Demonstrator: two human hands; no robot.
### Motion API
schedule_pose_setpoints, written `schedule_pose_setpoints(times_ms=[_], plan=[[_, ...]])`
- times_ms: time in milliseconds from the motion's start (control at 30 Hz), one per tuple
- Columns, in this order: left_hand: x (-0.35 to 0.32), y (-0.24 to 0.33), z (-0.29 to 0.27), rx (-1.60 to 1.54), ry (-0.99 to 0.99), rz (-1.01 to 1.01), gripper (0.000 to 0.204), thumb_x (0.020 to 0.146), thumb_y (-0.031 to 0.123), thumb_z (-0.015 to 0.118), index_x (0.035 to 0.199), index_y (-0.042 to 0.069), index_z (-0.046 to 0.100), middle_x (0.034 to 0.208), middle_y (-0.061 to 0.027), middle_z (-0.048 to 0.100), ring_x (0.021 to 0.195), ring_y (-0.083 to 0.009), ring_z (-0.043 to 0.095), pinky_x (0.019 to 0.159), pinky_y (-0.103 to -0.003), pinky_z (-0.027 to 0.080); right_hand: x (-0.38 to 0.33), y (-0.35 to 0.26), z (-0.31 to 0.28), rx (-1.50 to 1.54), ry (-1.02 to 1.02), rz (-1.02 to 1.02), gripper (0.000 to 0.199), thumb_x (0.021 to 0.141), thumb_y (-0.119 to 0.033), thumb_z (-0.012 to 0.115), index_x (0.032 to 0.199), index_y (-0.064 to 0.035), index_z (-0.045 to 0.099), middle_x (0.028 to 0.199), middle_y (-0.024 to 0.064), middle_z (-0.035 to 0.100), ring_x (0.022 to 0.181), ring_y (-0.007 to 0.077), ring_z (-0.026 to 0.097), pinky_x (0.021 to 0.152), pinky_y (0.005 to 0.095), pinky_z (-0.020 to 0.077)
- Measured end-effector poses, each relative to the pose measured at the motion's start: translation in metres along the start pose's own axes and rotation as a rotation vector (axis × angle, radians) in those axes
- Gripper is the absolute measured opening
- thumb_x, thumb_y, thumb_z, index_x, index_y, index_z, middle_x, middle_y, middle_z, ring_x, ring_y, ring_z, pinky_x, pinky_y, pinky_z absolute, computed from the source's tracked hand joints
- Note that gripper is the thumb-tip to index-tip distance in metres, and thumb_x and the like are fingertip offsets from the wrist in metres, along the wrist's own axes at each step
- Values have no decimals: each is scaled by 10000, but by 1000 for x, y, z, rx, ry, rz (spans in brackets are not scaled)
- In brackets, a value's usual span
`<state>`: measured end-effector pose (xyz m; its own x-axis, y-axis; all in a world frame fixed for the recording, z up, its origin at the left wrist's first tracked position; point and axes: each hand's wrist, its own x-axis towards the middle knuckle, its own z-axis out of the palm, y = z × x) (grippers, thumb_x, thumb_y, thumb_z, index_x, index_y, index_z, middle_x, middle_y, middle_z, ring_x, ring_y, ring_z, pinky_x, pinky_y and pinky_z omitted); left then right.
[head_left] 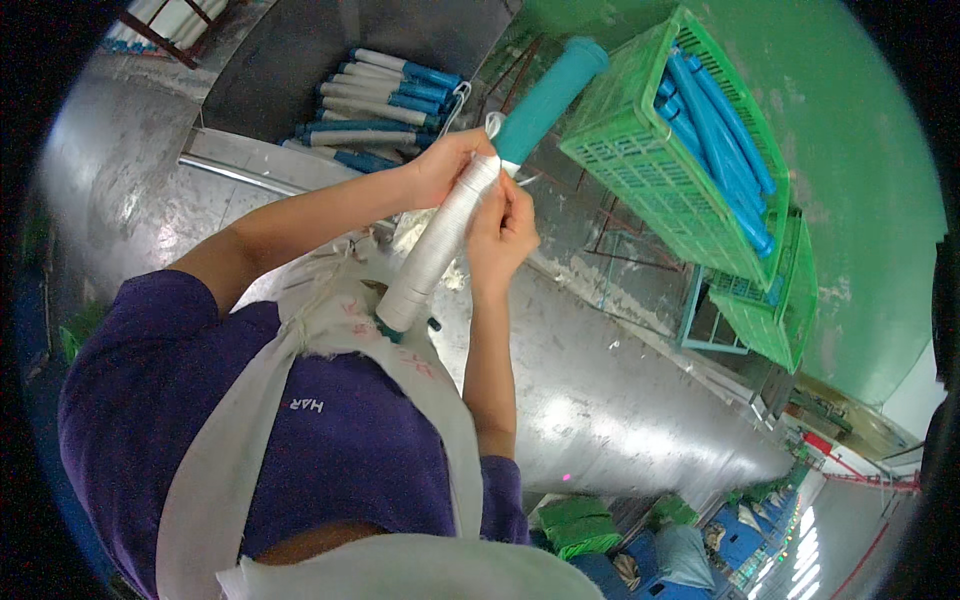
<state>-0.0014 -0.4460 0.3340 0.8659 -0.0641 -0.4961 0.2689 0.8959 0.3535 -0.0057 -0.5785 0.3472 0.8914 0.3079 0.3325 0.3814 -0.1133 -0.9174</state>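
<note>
left hand [452,168] and right hand [500,236] hold a white and teal tube [444,232]; a green crate [640,172] sits at right.

A tube [545,105] slants up to the right, its upper part teal, its lower wrapped in white yarn [435,245]

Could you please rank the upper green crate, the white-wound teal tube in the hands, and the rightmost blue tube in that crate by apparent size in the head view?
1. Upper green crate
2. White-wound teal tube
3. Rightmost blue tube

The teal one looks nearer the camera, so true sizes may differ.
</note>
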Motion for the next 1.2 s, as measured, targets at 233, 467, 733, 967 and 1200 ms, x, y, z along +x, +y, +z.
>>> schedule_pose_setpoints(times_ms=[233, 467, 733, 967, 1200], plan=[[-73, -63, -16, 548, 190, 311, 533, 799, 235, 692, 1227, 66, 424, 930, -59, 580, 746, -128, 593, 633, -282, 499, -136, -28, -40, 59, -203, 334, 180, 889, -63, 564, 1057, -22, 617, 728, 11, 592, 621, 35, 485, 544, 208, 416], [-74, -43, -33, 286, 575, 274, 377, 808, 147, 654, 1112, 52, 451, 866, -66, 603, 752, -161, 614, 667, -333, 540, -170, -25, -61, 89, -337, 456, 157, 876, -45, 573, 1022, -20, 628, 686, 22, 586, 588, 34, 482, 529, 198, 416], [-42, -54, -34, 1223, 112, 639, 717, 733, 249, 761, 1289, -1, 384, 1131, -151, 560, 993, -223, 561, 870, -329, 460, -70, -69, -109, -527, -314, -180, 322, 838, -38, 565, 1159, -53, 576, 727, 47, 569, 610, 132, 542, 557, 268, 462], [-38, -128, 1, 1498, -734, 606, 614, 726, 294, 699, 1213, 37, 428, 964, -189, 565, 917, -351, 569, 766, -417, 462, -10, -100, -164, -1573, -969, -646, 476, 619, -227, 784, 985, -40, 544, 886, 76, 592, 873, 229, 570, 796, 359, 464], [27, -164, -96, 2006, -610, 573, 741, 672, 339, 741, 1282, 100, 394, 1124, -167, 484, 1071, -329, 471, 879, -471, 376, -53, -77, -213, -1883, -888, -216, 411, 582, -253, 788, 824, -78, 505, 776, 69, 574, 803, 234, 586, 696, 342, 487]])
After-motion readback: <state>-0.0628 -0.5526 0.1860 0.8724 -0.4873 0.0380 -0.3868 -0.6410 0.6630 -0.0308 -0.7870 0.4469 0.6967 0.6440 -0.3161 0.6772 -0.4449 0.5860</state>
